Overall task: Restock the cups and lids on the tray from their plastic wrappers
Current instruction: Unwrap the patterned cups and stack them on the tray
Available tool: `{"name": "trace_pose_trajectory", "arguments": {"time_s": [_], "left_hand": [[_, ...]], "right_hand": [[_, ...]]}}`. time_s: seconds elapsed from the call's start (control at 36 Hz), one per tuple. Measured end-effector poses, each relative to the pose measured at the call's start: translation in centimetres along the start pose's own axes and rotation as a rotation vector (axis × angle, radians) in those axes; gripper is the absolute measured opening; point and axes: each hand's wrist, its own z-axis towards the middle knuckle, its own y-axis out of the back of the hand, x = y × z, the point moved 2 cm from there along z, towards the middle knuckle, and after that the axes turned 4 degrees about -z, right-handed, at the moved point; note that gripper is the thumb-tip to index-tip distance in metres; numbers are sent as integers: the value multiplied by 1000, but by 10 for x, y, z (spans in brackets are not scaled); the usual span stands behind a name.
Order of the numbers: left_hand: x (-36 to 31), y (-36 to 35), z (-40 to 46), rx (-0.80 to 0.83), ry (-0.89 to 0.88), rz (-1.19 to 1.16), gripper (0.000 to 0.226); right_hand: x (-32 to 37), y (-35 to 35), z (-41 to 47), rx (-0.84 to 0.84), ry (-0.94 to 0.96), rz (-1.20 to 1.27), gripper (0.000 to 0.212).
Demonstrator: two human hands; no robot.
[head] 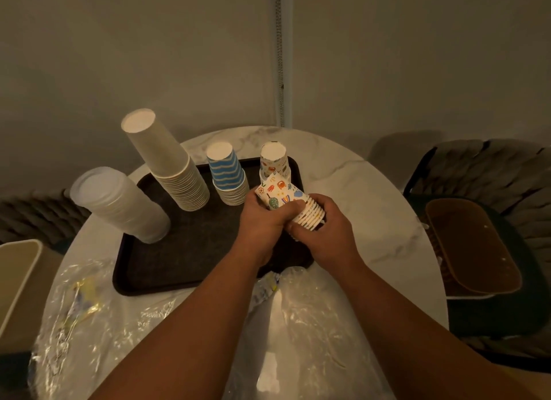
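Both hands hold a tilted stack of cartoon-print paper cups above the right side of the dark tray. My left hand grips the stack's upper cup, and my right hand grips the rim end. On the tray stand a tall stack of plain white cups, a blue-striped stack, another cartoon-print stack at the back right, and a stack of translucent lids at the left edge. Clear plastic wrappers lie on the table in front of the tray.
The tray sits on a round marble table. More crumpled plastic lies at the front left. A beige bin stands to the left. A dark chair holding a brown tray is on the right. A wall rises behind.
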Motion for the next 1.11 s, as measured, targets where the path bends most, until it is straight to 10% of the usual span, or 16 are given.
{"name": "trace_pose_trajectory", "arguments": {"time_s": [0.61,1.11], "left_hand": [[-3,-24,19,36,-44,-41,70],[-65,-36,64,-314,-582,581,91]], "right_hand": [[-2,21,27,12,22,60,59],[-19,28,33,-45,-78,178,57]]}}
